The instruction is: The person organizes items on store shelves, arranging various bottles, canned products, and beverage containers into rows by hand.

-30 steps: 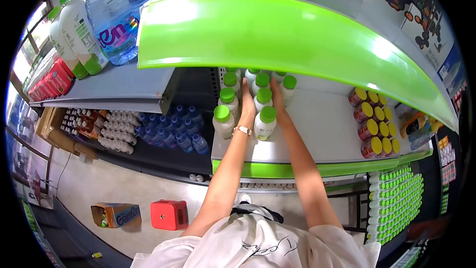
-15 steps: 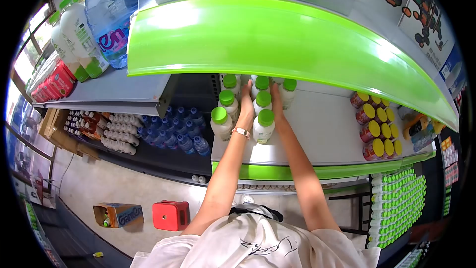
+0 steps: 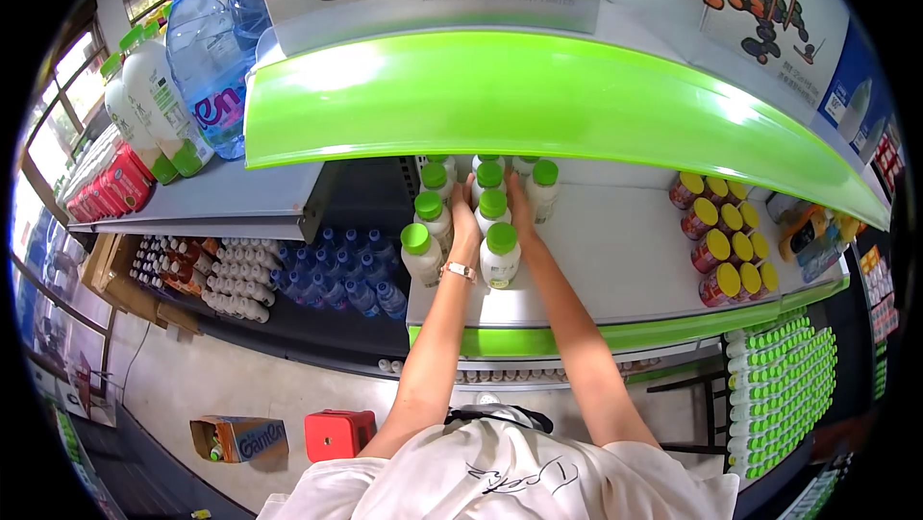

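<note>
On the white shelf, a middle row of white bottles with green caps runs back from the front edge. My left hand lies along the left side of this row, fingers stretched toward the back, between it and another row of the same bottles. Along the row's right side, my right hand is also stretched out flat, with one more bottle just right of it. The bottles stand upright. Fingertips at the back are partly hidden by caps and the green shelf strip above.
A wide green strip overhangs the shelf. Yellow-lidded cans stand at the right. Blue-capped water bottles fill the lower left shelf. On the floor are a red stool and an open carton.
The view has tilted, so the strip and shelf sit slightly lower in the picture. Both hands remain along the middle row, which appears shifted slightly left.
</note>
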Available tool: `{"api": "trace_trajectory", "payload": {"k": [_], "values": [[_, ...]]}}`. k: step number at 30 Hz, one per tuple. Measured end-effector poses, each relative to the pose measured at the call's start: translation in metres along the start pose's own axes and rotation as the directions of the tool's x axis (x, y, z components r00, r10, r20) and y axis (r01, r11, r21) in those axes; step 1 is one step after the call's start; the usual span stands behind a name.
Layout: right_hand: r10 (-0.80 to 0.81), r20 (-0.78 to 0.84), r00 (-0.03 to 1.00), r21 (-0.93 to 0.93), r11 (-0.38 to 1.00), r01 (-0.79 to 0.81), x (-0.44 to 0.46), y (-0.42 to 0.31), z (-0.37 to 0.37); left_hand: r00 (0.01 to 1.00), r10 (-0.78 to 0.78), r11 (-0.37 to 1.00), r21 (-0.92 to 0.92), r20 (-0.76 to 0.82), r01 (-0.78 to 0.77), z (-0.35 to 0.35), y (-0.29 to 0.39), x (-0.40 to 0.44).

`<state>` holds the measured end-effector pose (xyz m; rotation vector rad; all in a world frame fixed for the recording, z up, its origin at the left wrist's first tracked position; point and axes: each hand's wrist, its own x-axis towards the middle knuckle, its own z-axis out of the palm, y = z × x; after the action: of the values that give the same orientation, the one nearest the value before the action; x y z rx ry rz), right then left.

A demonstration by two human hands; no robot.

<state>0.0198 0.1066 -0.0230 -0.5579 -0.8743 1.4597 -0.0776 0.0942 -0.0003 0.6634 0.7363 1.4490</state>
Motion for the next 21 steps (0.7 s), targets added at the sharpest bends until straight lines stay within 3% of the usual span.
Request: {"api": "trace_trajectory", "payload": {"k": [6,9,12,13,15,18,21], "values": [[0.026,0.031,0.999,-0.118,0.993,-0.022,-0.017,-0.023,0.02,0.999,0.04,0.999,0.033,0.032,-0.042,-0.003,-0.002,0.002],[0.126,0.056,0.99,-0.154,0.981,-0.116,-0.028,-0.037,0.03,0.997,0.045,0.993,0.109,-0.06,-0.038,0.005,0.004,-0.01],[0.116,0.019,0.993,-0.187,0.976,-0.111,-0.008,-0.006,-0.009,0.993,-0.044,0.978,0.199,-0.114,0.066,-0.017,-0.005,0.006],[0.133,0.009,0.991,-0.174,0.976,-0.13,-0.012,-0.005,-0.014,0.994,-0.086,0.977,0.193,-0.06,0.096,-0.014,0.007,-0.007],[0.17,-0.018,0.985,-0.158,0.973,-0.171,-0.026,-0.004,-0.025,0.999,-0.024,0.984,0.177,0.044,0.016,0.01,0.035,-0.044],[0.019,-0.005,1.0,-0.131,0.991,-0.02,-0.074,-0.014,0.005,0.996,-0.027,0.971,0.238,0.09,0.005,0.009,0.045,-0.078],[-0.059,-0.144,0.988,-0.283,0.959,0.016,-0.101,-0.015,0.033,0.995,-0.084,0.965,0.254,0.058,0.067,-0.009,0.024,-0.098]]}}
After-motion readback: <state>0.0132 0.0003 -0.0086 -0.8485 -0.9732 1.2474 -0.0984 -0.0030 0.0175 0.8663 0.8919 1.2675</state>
